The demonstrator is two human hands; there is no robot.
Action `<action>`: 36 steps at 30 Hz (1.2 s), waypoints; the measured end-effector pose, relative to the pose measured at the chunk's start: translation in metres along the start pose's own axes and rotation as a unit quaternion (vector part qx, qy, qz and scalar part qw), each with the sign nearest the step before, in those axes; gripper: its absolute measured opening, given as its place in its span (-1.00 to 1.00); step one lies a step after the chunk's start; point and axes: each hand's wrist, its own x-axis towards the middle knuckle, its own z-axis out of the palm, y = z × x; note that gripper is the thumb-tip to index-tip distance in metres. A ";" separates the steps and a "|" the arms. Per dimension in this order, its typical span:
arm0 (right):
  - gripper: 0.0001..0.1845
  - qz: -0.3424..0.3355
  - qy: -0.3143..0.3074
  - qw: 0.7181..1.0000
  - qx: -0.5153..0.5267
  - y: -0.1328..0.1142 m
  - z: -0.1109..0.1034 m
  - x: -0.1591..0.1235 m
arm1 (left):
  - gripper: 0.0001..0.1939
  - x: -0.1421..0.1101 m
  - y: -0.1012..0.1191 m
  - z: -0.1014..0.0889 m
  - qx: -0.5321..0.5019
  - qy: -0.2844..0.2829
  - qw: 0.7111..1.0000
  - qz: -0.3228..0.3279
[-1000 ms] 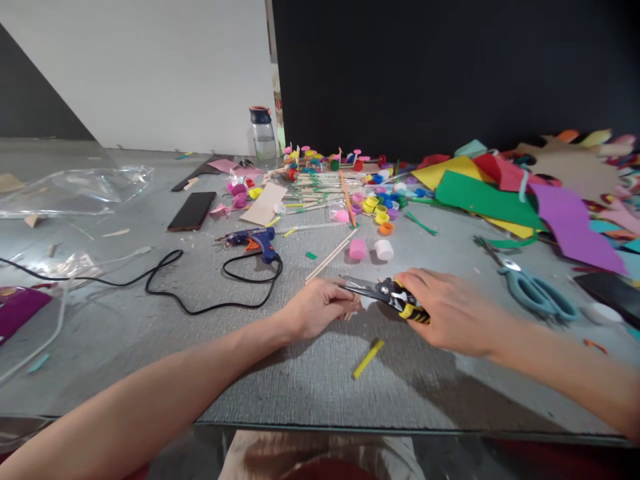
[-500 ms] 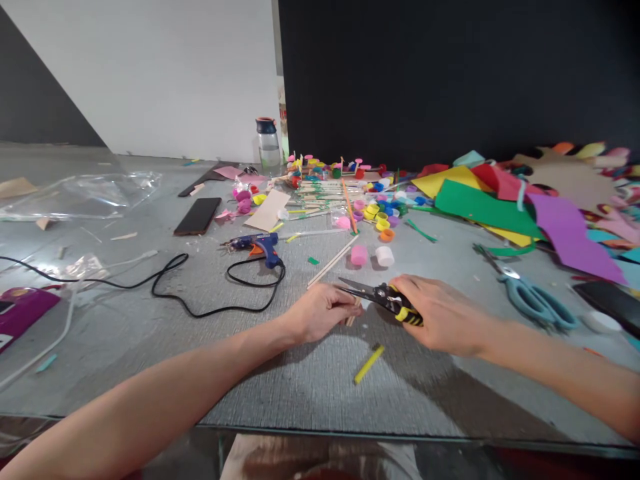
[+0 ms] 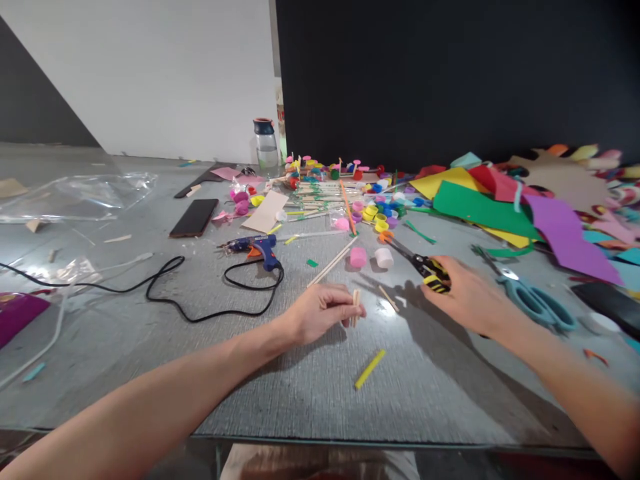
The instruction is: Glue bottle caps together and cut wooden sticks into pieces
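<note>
My left hand (image 3: 320, 312) rests on the grey table and pinches a few short wooden stick pieces (image 3: 356, 305) upright between its fingertips. My right hand (image 3: 467, 297) is closed round the yellow-and-black handles of a pair of cutters (image 3: 425, 267), whose blades point away to the upper left. A short cut wooden piece (image 3: 389, 299) lies on the table between the two hands. A yellow stick piece (image 3: 369, 368) lies nearer to me.
A blue glue gun (image 3: 257, 247) with a black cord (image 3: 200, 293), long wooden sticks (image 3: 333, 261), pink and white caps (image 3: 370, 257), teal scissors (image 3: 530, 293), a phone (image 3: 194, 217), coloured paper sheets (image 3: 500, 200), a bottle (image 3: 265, 143) and plastic bags (image 3: 75, 193) lie around.
My right hand has carried the cutters away from the sticks, to the right and farther off. A short cut wooden piece now lies on the table. My left hand keeps hold of the sticks.
</note>
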 end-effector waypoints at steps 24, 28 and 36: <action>-0.50 -0.249 -0.022 0.963 0.101 -0.046 -0.027 -0.032 | -0.77 -0.013 0.033 -0.008 0.290 0.001 0.933 0.212; -0.54 -0.249 -0.027 0.962 0.105 -0.047 -0.029 -0.032 | -0.74 -0.013 0.033 -0.010 0.307 -0.004 0.927 0.213; -0.63 -0.253 -0.006 0.965 0.071 -0.043 -0.024 -0.034 | -0.70 -0.012 0.026 -0.004 0.282 -0.002 0.944 0.174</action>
